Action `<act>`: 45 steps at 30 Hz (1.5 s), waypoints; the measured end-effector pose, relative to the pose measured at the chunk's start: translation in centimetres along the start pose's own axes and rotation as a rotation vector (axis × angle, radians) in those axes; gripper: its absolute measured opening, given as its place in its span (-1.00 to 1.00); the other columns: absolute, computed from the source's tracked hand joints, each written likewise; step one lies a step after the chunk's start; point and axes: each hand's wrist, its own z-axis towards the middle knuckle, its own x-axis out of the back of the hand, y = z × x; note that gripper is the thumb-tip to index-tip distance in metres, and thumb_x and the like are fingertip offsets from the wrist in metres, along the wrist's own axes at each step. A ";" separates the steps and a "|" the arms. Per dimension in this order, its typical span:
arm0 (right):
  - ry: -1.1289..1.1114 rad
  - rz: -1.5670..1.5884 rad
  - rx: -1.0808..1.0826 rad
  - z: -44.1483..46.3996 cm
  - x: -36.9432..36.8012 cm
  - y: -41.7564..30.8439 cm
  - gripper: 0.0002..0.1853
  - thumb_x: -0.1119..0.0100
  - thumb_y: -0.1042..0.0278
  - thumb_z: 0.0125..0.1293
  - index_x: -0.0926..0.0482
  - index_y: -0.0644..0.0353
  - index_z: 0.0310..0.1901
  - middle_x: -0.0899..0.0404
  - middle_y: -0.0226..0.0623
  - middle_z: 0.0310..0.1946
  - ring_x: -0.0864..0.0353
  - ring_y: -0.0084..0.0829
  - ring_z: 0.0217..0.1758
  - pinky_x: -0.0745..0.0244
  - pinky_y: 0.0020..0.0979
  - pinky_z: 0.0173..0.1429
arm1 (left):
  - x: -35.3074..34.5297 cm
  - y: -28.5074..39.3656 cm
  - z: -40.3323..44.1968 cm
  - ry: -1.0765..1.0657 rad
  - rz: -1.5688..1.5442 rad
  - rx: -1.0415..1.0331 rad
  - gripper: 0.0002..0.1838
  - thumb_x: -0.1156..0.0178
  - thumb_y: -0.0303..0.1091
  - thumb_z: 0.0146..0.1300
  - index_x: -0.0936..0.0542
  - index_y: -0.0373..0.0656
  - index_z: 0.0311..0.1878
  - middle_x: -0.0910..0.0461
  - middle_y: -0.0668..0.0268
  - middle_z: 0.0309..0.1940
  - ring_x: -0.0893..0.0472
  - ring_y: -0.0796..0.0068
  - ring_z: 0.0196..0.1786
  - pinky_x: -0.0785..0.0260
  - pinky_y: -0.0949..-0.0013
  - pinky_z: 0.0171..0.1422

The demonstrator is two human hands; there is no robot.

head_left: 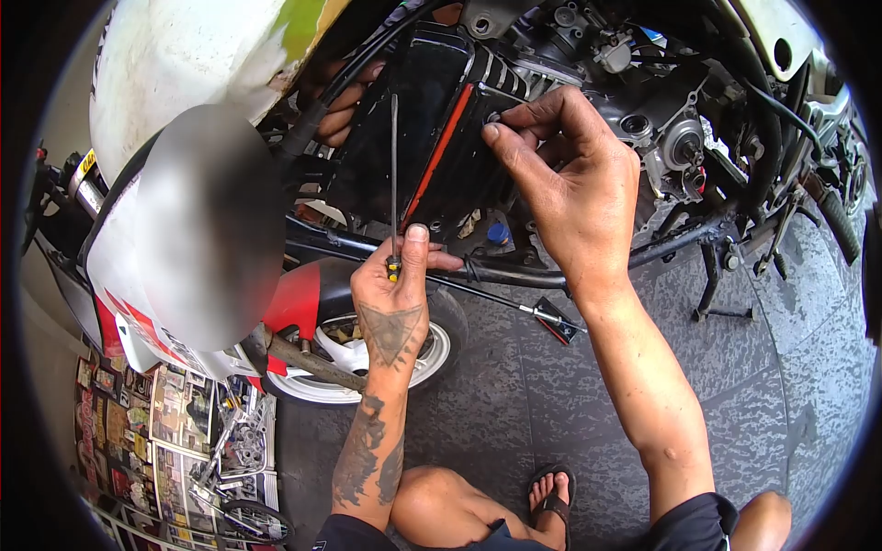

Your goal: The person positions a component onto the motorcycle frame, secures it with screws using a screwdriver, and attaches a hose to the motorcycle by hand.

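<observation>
My left hand (pixel 395 285) is closed around the handle of a screwdriver (pixel 394 156), its long thin shaft pointing up in front of a black panel (pixel 400 119). A little yellow and black of the handle shows by my thumb. My right hand (pixel 579 170) is at the right part of the panel, thumb and index finger pinched at a small grey screw (pixel 494 117) near the panel's upper corner. An orange-red strip (pixel 441 151) runs down the panel between its two dark faces.
Another person's hand (pixel 342 106) reaches in behind the panel. The motorcycle's engine (pixel 680 142) is exposed at right, a dark frame tube (pixel 524 273) passing below. A T-handled tool (pixel 555 320), a front wheel (pixel 441 358), a blue cap (pixel 498 233) and a side stand (pixel 712 285) are nearby.
</observation>
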 end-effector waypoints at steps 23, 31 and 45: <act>-0.470 0.106 -0.205 -6.2 -2.4 -4.2 -0.73 -0.18 0.29 0.28 -0.52 0.20 -0.03 -0.61 -0.19 -0.40 -0.67 -0.14 -0.37 -0.55 -0.28 -0.35 | 0.4 -1.2 -0.3 -0.011 -0.165 -0.139 -0.79 -0.24 -0.37 0.27 -0.58 -0.35 -0.17 -0.62 0.39 -0.34 -0.55 0.70 -0.28 -0.44 0.53 -0.23; -0.289 0.044 -0.305 -5.9 -3.2 -4.1 -0.82 -0.23 0.38 0.25 -0.52 0.17 -0.14 -0.60 -0.25 -0.43 -0.64 -0.31 -0.48 -0.50 -0.34 -0.41 | -0.4 -2.5 0.4 0.138 0.048 -0.186 -0.78 -0.12 -0.33 0.35 -0.54 -0.32 -0.29 -0.52 0.00 -0.61 -0.44 0.64 -0.53 -0.32 0.33 -0.44; -0.256 0.066 0.044 -6.3 -3.5 -5.6 -0.96 -0.25 0.54 0.18 -0.60 0.30 -0.34 -0.50 -0.19 -0.32 -0.55 -0.35 -0.28 -0.47 -0.37 -0.19 | 0.3 -2.7 0.1 0.119 0.117 -0.301 -0.84 -0.24 -0.38 0.19 -0.58 -0.31 -0.34 -0.62 0.22 -0.57 -0.61 0.57 -0.45 -0.42 0.40 -0.38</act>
